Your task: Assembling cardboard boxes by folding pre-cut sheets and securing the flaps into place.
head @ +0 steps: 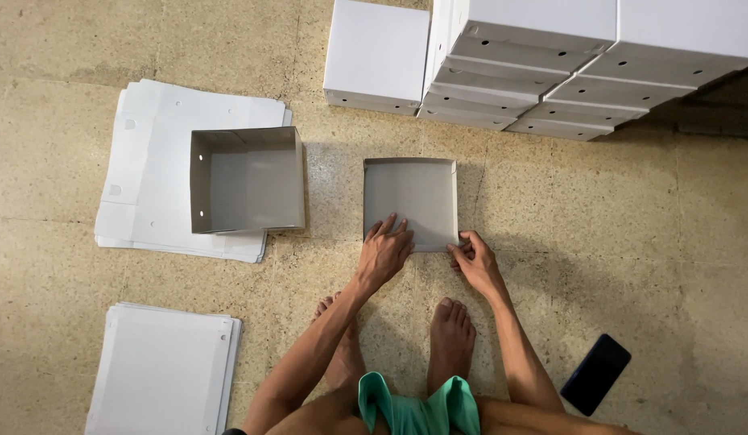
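Note:
A shallow grey cardboard lid (412,193) lies open side up on the stone floor in front of me. My left hand (384,251) rests flat on its near edge with fingers spread. At the lid's near right corner, my right hand (474,259) pinches the cardboard flap. My bare feet (450,334) stand just behind the lid.
A deeper open grey box (245,179) sits on a stack of flat white cardboard sheets (144,161) at left. Another flat stack (161,370) lies at lower left. Stacked finished white boxes (551,64) fill the top right. A black phone (596,374) lies at right.

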